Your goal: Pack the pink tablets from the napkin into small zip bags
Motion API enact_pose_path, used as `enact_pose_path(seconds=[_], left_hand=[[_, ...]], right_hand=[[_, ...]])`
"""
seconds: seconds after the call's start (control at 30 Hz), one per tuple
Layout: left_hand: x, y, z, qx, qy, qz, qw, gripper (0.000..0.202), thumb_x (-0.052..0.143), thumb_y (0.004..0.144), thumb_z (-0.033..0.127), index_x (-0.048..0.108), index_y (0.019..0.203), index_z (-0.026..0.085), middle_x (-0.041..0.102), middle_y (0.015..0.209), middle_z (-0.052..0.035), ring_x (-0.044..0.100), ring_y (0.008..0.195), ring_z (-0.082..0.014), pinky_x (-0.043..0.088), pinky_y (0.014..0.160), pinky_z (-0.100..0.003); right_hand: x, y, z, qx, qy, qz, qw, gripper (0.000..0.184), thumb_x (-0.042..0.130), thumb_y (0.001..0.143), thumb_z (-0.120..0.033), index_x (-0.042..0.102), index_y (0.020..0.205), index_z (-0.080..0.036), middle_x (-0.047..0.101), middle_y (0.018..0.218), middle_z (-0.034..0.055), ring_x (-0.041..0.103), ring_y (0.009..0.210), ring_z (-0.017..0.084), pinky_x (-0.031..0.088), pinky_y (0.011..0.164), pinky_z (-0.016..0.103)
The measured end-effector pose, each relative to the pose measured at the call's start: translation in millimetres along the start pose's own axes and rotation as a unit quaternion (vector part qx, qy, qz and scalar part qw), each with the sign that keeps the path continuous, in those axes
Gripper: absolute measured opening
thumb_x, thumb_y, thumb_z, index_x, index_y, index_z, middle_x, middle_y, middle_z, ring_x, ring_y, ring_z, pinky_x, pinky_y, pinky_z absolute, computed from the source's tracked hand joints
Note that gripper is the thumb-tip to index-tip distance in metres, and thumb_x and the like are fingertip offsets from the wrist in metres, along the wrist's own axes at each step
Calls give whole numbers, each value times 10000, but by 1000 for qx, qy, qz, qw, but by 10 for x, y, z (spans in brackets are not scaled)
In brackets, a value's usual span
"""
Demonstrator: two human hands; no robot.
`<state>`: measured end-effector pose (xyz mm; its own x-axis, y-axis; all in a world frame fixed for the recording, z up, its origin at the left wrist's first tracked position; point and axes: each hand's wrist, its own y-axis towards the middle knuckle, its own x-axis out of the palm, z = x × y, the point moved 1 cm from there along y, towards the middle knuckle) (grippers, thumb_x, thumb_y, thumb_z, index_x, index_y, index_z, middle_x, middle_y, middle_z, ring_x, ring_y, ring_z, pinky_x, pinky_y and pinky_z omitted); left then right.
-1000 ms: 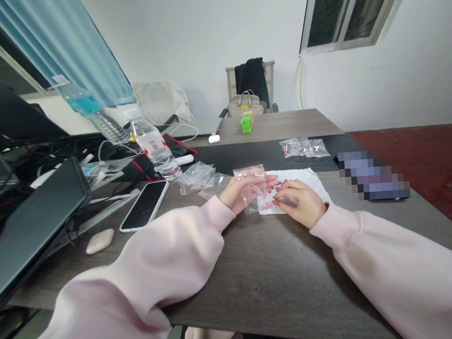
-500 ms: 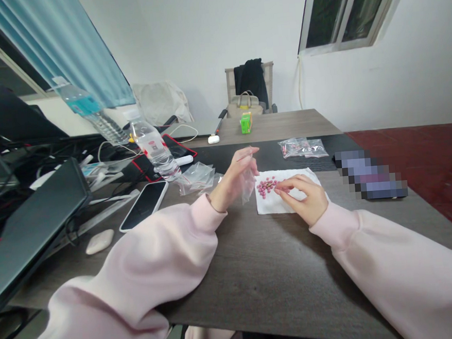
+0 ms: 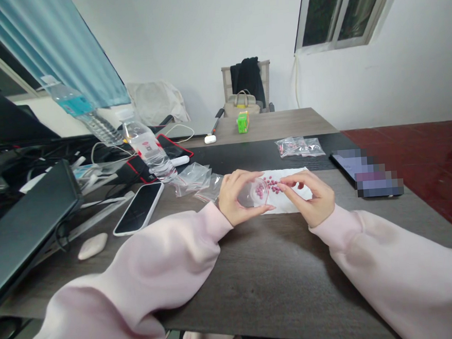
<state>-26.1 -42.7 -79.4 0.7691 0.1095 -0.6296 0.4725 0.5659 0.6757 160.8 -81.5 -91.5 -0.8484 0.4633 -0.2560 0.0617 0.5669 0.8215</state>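
My left hand (image 3: 235, 197) is curled round a clear plastic bag (image 3: 249, 193), thumb and fingers spreading its round mouth toward the right. Several small round pink pieces (image 3: 271, 183), like beads or pills, lie on a white paper sheet (image 3: 286, 204); some show through the bag. Over the right part of the sheet is my right hand (image 3: 309, 194), thumb and forefinger pinched together at the edge of the pile. A small pink piece appears to be between those fingertips, partly hidden.
Empty clear bags (image 3: 191, 178) lie left of my left hand, near a water bottle (image 3: 149, 149) and a white-edged phone (image 3: 139, 209). Filled bags (image 3: 300, 147) rest beyond the sheet. Another phone (image 3: 350, 168) is at the right; a green box (image 3: 243, 122) stands farther back.
My left hand has come down and turned, so the bag's mouth now opens toward the pink pieces. My right hand stays at the pile, still pinched, slightly shifted right.
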Motion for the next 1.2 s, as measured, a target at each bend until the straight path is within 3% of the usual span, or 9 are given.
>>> enact_pose_path(seconds=[0.17, 0.3, 0.4, 0.57, 0.73, 0.93, 1.03, 1.2], left_hand=[[16, 1, -33, 44, -120, -3, 992, 734, 788, 549, 550, 568, 1149, 189, 637, 981, -81, 569, 827, -193, 439, 777, -334], [30, -27, -30, 70, -194, -18, 978, 743, 780, 555, 562, 570, 1156, 178, 622, 868, -53, 558, 755, -169, 450, 732, -315], [82, -51, -77, -22, -284, -35, 958, 659, 676, 674, 599, 563, 1154, 162, 597, 794, -34, 540, 645, -129, 451, 630, -272], [187, -40, -192, -197, -423, 11, 884, 616, 502, 764, 673, 587, 1038, 128, 576, 656, -22, 513, 518, -107, 407, 461, -222], [217, -26, -204, -238, -507, -10, 829, 668, 584, 693, 675, 560, 1075, 127, 569, 655, -16, 518, 504, -119, 316, 329, -175], [206, 3, -182, -273, -544, -15, 793, 666, 540, 720, 685, 565, 1068, 117, 578, 627, -23, 548, 539, -147, 341, 354, -187], [196, 7, -159, -259, -532, -12, 806, 626, 549, 738, 659, 576, 1053, 119, 584, 630, -24, 548, 546, -142, 367, 395, -200], [162, -21, -169, -153, -443, 3, 883, 561, 598, 744, 605, 607, 1058, 140, 604, 731, -36, 572, 672, -144, 452, 593, -251]], right_hand=[[-14, -15, -22, -31, 27, -8, 999, 90, 666, 792, -182, 670, 873, -223, 689, 783, 29, 583, 656, 152, 474, 572, 306], [-26, -15, -53, -46, 35, -12, 998, 116, 676, 778, -153, 673, 875, -218, 682, 762, 30, 577, 642, 147, 455, 537, 291], [-24, -8, -62, -49, 35, -12, 998, 121, 673, 780, -143, 669, 876, -218, 684, 760, 31, 571, 634, 146, 445, 524, 288], [-16, -4, -58, -53, 33, -10, 998, 132, 668, 784, -130, 660, 885, -214, 687, 767, 30, 558, 625, 137, 438, 526, 287], [-14, -8, -56, -43, 27, -9, 999, 108, 661, 795, -151, 657, 883, -214, 689, 769, 29, 547, 607, 134, 441, 533, 294], [-14, -6, -55, -42, 27, -12, 999, 115, 657, 796, -141, 652, 887, -211, 687, 773, 30, 537, 604, 132, 433, 528, 290], [-16, -8, -51, -43, 28, -10, 999, 126, 657, 793, -132, 649, 890, -212, 681, 767, 25, 527, 597, 128, 432, 534, 290], [-19, -14, -51, -43, 23, -3, 999, 139, 652, 796, -132, 648, 908, -215, 670, 749, 19, 529, 596, 129, 428, 531, 288]])
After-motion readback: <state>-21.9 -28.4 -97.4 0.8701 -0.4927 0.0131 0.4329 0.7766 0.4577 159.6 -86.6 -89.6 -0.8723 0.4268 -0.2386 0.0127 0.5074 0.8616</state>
